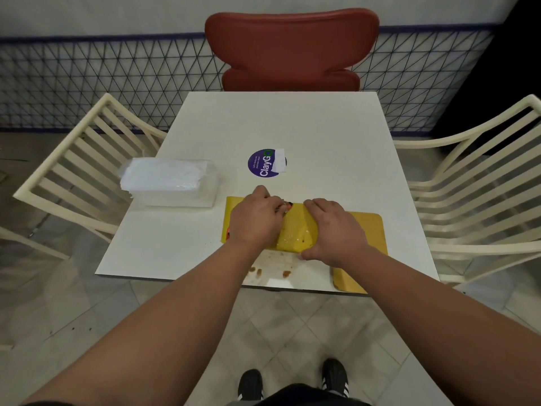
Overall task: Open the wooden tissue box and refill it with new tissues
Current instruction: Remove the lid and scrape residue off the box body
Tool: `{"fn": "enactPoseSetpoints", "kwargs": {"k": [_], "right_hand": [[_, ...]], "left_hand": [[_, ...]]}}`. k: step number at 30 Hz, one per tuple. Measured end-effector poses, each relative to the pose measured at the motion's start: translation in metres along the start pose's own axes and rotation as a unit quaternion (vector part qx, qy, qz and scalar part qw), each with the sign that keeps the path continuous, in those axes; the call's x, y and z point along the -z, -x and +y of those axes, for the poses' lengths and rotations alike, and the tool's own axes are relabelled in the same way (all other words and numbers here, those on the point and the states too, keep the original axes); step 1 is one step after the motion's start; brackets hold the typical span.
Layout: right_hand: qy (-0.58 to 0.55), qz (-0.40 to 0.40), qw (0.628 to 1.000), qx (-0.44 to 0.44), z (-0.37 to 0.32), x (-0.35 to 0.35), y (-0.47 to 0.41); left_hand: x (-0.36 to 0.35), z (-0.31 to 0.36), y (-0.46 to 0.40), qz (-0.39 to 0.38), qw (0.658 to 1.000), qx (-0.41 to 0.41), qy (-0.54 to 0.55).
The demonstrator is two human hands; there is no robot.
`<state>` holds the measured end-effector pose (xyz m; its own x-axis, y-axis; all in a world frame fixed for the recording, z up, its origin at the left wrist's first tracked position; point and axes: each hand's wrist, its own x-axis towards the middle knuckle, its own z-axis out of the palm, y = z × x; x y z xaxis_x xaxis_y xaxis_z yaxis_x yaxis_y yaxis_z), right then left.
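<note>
Head view, looking down on a white square worktop. Yellow tissue box lies flat near the near edge, a bit right of centre. Left hand sits on the box's left part, fingers curled over its far top edge, gripping it. Right hand is on the right part, fingers bent over the far edge and thumb at the near side, gripping the box too. A flat yellow panel of the same colour shows right of the right hand and runs toward the near edge; can't tell whether it is attached to the box. Pack of new tissues in clear wrap lies on the left side of the worktop, well apart from the box, untouched. Round purple sticker sits mid-worktop, just far of the hands. Brown stains on the worktop near the near edge, just near of the box. Red chair at the far side, cream slatted chairs left and right. Black shoes on the tiled floor below.
</note>
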<state>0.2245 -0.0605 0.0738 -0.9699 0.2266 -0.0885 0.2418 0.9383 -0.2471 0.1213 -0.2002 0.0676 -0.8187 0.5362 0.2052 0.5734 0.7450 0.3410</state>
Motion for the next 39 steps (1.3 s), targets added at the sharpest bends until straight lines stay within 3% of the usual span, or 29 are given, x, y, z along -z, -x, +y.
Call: {"fn": "enactPoseSetpoints", "kwargs": {"k": [4,9,13,17,21,25,29,34,39], "right_hand": [[0.005,0.000,1.000,-0.001,0.000,0.001,-0.001],[0.007,-0.005,1.000,-0.008,-0.001,0.001,-0.002],[0.010,-0.010,1.000,-0.010,-0.002,0.002,-0.002],[0.007,-0.012,1.000,-0.013,-0.003,0.002,-0.001],[0.010,-0.015,1.000,-0.017,-0.003,0.002,-0.002],[0.012,-0.016,1.000,-0.019,-0.004,0.001,-0.001],[0.010,-0.014,1.000,-0.020,-0.004,0.001,-0.001],[0.009,-0.014,1.000,-0.020,-0.004,0.001,0.000],[0.013,-0.019,1.000,-0.019,-0.004,0.002,0.000]], "left_hand": [[0.010,-0.025,0.002,0.016,0.998,0.055,-0.007],[0.006,-0.022,0.012,-0.006,1.000,-0.019,-0.003],[0.012,-0.033,0.005,0.009,1.000,0.019,0.004],[0.007,-0.031,0.016,-0.012,0.997,-0.072,-0.005],[0.011,-0.035,0.007,0.001,1.000,-0.011,0.008],[0.010,-0.031,0.018,-0.029,0.996,-0.089,0.000],[0.016,-0.035,0.011,-0.025,0.999,-0.038,0.004],[0.014,-0.030,0.028,-0.075,0.990,-0.123,0.000],[0.015,-0.036,0.025,-0.030,0.996,-0.083,-0.004]]}}
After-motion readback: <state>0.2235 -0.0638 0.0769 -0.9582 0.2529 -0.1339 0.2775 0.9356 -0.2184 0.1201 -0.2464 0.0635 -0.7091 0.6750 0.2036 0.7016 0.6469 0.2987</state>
